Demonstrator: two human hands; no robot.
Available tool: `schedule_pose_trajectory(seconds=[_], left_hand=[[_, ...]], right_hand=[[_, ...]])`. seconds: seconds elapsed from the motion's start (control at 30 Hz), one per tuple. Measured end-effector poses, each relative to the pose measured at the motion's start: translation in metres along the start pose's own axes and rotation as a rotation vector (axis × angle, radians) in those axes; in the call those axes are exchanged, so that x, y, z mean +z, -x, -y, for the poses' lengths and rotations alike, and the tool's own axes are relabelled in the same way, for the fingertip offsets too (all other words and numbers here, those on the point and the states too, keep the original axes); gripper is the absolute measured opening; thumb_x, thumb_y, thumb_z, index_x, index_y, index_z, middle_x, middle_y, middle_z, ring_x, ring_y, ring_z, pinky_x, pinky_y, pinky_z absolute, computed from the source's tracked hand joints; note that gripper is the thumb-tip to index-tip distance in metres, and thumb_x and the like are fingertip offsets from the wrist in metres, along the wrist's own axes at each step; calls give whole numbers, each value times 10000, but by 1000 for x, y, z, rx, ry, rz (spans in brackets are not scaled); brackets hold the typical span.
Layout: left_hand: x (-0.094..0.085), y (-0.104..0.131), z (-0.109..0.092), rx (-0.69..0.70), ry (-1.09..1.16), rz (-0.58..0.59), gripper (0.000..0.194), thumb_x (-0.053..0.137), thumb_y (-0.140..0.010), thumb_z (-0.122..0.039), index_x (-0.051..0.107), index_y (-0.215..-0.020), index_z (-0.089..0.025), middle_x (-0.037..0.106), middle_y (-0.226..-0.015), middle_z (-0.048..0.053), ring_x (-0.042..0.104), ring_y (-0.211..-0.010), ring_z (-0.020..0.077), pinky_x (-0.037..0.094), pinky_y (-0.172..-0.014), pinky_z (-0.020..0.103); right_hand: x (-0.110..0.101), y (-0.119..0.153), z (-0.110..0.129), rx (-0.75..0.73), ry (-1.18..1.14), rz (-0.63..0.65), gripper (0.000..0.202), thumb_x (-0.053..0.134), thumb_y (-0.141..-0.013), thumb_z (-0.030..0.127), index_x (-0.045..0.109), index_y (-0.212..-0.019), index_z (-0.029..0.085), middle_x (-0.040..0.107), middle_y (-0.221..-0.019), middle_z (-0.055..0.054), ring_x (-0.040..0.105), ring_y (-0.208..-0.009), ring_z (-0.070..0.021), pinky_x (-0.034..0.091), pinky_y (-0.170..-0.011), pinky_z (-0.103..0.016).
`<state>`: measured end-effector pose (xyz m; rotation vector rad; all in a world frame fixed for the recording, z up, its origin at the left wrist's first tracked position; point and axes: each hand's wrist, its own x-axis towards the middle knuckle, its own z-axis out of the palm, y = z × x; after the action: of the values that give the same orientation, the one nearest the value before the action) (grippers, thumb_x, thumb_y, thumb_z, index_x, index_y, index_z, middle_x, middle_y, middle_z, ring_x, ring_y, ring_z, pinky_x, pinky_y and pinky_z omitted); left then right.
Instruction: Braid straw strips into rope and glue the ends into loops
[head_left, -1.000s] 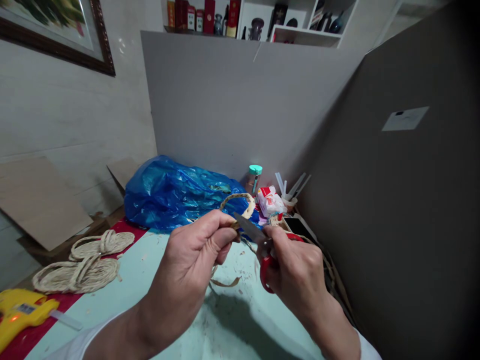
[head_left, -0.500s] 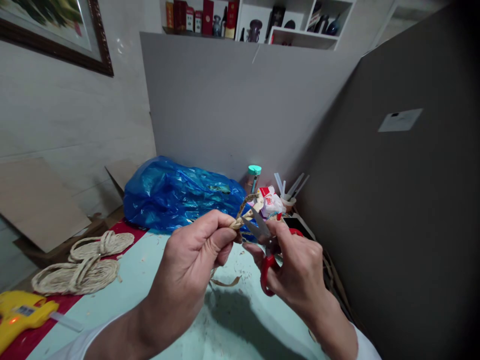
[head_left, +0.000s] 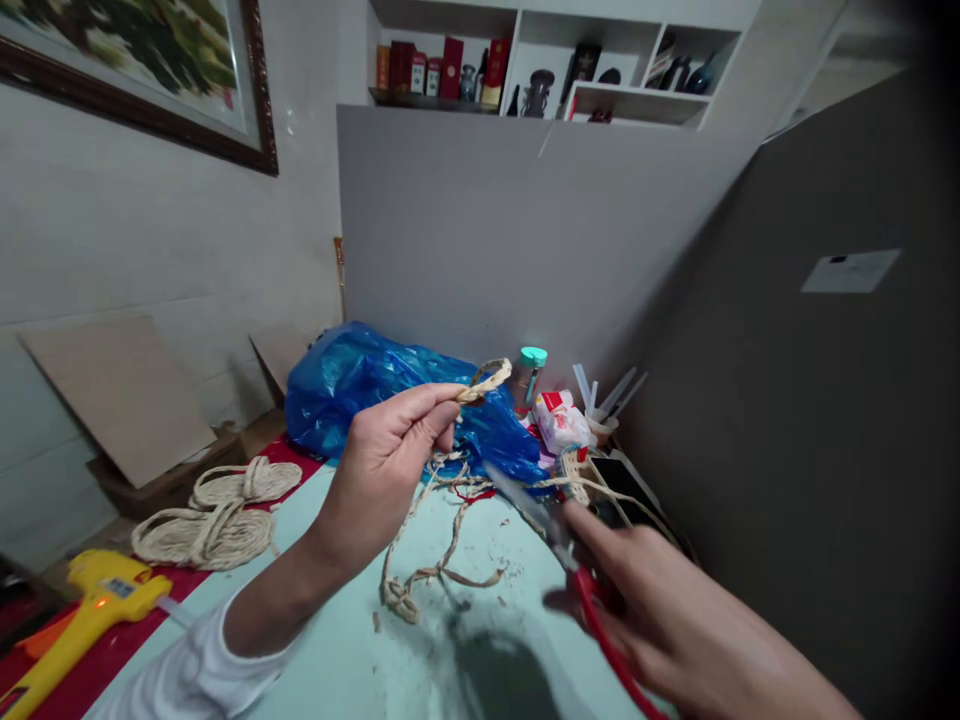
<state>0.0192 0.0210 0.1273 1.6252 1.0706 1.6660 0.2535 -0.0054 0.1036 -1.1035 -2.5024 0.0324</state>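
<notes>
Pinched between the thumb and fingers of my left hand (head_left: 397, 450) is a braided straw cord (head_left: 487, 378), its end bent into a small loop above the table. My right hand (head_left: 637, 590) is lower and to the right, closed round the red handles of a pair of scissors (head_left: 566, 550). The scissors are blurred, their blades pointing up and left, apart from the cord. Below my left hand, loose braided cord (head_left: 442, 570) lies on the pale green tabletop, with a bit of red on it.
Coiled cord bundles (head_left: 206, 530) and a yellow glue gun (head_left: 112, 600), its light glowing orange, lie at the left. A blue plastic bag (head_left: 360, 390) fills the back. A tissue pack (head_left: 561, 422), a green-lidded jar (head_left: 531, 375) and a cup of glue sticks (head_left: 600, 420) stand behind, right.
The scissors, at the cord before, have moved down and right with my right hand, away from it. My left hand still pinches the cord. The view has shifted left.
</notes>
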Motion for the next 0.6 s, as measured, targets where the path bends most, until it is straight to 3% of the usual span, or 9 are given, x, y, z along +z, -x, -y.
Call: schedule_pose_trajectory(seconds=[0.07, 0.13, 0.27, 0.37, 0.47, 0.6], left_hand=[[-6, -2, -1, 15, -19, 58, 230, 547, -921, -261, 721, -1050, -183, 569, -705, -6, 509, -654, 105, 380, -565, 221], [-9, -1, -4, 22, -24, 126, 263, 499, -948, -263, 674, -1133, -193, 565, -708, -11, 504, -651, 105, 371, -576, 225], [-9, 5, -9, 30, -62, 208, 195, 465, -962, -249, 544, -1137, -215, 530, -641, -50, 489, -629, 109, 369, -615, 236], [-5, 9, -10, 29, -131, 313, 119, 484, -951, -261, 465, -1063, -227, 513, -609, -75, 481, -608, 109, 371, -635, 248], [1, 12, -8, -19, -148, 464, 105, 482, -934, -248, 439, -1026, -223, 530, -603, -74, 481, -582, 112, 362, -595, 250], [8, 15, 0, -166, -11, 582, 146, 488, -866, -151, 458, -992, -220, 594, -653, -47, 508, -571, 113, 347, -530, 233]], right_hand=[[-2, 3, 5, -49, 17, 39, 137, 552, -791, 112, 501, -829, 234, 530, -557, 54, 441, -396, -105, 325, -357, -201], [-3, 1, 13, -13, -106, -37, 155, 516, -785, 77, 496, -807, 229, 536, -568, 48, 468, -418, -104, 358, -365, -191], [-6, -11, 33, 180, -580, -454, 44, 567, -891, 192, 543, -884, 229, 654, -707, 9, 561, -450, -99, 456, -377, -177], [-9, -16, 46, 235, -803, -651, 185, 669, -859, 241, 570, -1013, 272, 724, -957, -41, 644, -530, -129, 480, -361, -186], [-5, -21, 52, 190, -804, -594, 292, 725, -808, 189, 585, -1047, 280, 724, -1014, -35, 677, -639, -142, 561, -501, -221], [8, -25, 49, 168, -669, -494, 312, 700, -782, 82, 591, -1030, 238, 712, -866, 6, 693, -765, -152, 573, -694, -244]])
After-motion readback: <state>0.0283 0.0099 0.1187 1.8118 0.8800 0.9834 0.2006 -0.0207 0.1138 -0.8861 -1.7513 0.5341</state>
